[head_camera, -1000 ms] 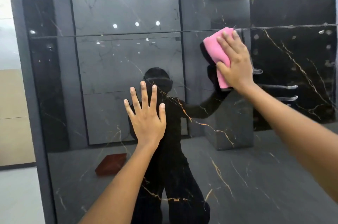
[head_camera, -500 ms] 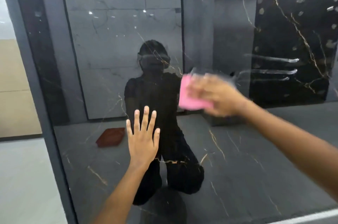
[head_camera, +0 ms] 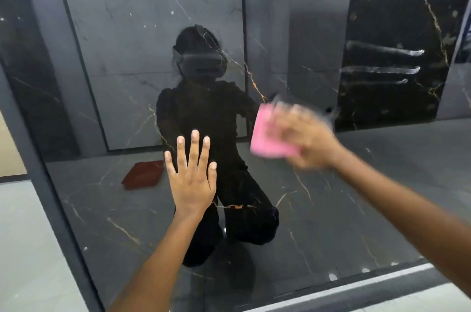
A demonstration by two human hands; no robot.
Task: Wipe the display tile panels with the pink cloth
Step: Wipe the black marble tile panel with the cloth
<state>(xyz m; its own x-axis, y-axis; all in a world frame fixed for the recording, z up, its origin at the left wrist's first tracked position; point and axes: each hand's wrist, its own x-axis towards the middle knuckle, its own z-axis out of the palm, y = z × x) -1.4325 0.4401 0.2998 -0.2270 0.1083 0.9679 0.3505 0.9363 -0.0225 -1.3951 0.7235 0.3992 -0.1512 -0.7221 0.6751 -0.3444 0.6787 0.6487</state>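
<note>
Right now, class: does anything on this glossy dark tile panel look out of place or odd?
Yes: pale horizontal smear streaks mark the dark tile panel at upper right, above the right hand with the pink cloth. They look like wipe residue. The left hand rests flat on the panel.

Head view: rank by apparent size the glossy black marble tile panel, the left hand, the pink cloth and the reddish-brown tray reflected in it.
1. Glossy black marble tile panel
2. Left hand
3. Pink cloth, partly covered by the right hand, and the reddish-brown tray reflection: alike, so unranked.
</note>
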